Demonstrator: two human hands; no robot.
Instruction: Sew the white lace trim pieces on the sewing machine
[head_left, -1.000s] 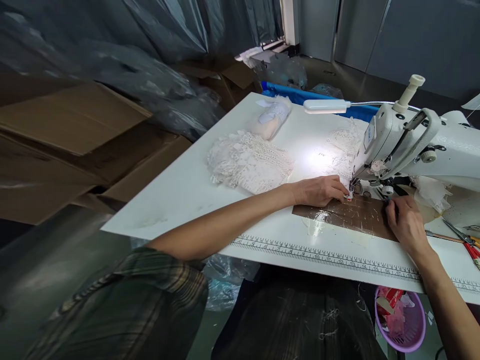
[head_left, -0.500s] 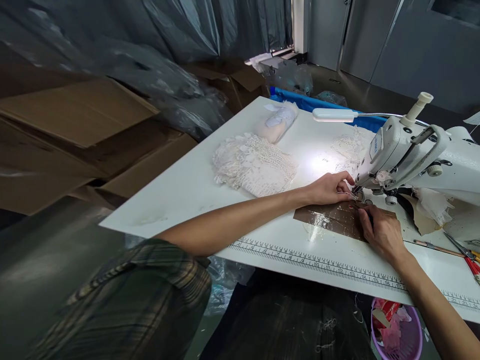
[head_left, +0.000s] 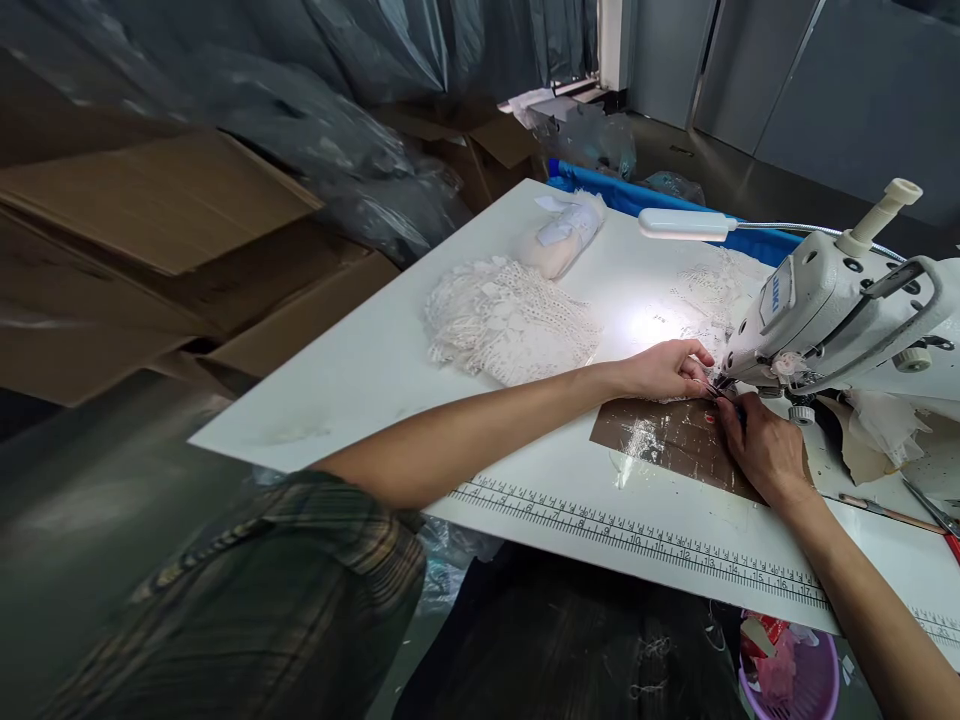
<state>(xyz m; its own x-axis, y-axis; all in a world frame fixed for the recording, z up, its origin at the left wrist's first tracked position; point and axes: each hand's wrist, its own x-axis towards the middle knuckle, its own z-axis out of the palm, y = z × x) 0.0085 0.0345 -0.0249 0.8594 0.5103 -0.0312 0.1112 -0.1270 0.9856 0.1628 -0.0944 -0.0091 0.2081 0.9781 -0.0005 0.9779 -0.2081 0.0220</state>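
Note:
My left hand (head_left: pixel 666 369) reaches across the white table (head_left: pixel 360 380) to the needle area of the white sewing machine (head_left: pixel 832 305). Its fingertips are pinched together at the presser foot on something small that I cannot make out. My right hand (head_left: pixel 757 445) rests on the brown plate (head_left: pixel 660 440) just right of it, fingers curled toward the same spot, with a dark slim thing in them. The two hands almost touch under the machine head. White lace (head_left: pixel 705 290) lies behind the needle in the lamp's light.
A pile of white lace pieces (head_left: pixel 510 320) and a wrapped bundle (head_left: pixel 562 240) sit farther left on the table. A lamp (head_left: pixel 686 224) hangs over the work. Scissors (head_left: pixel 930 510) lie at right. A ruler strip (head_left: pixel 645 545) runs along the table's front edge. A purple basket (head_left: pixel 795 675) stands below. Cardboard boxes (head_left: pixel 150 230) stand left.
My right hand has moved left from beside the machine base to the needle, meeting my left hand. The left hand stayed at the presser foot. The view shifted slightly.

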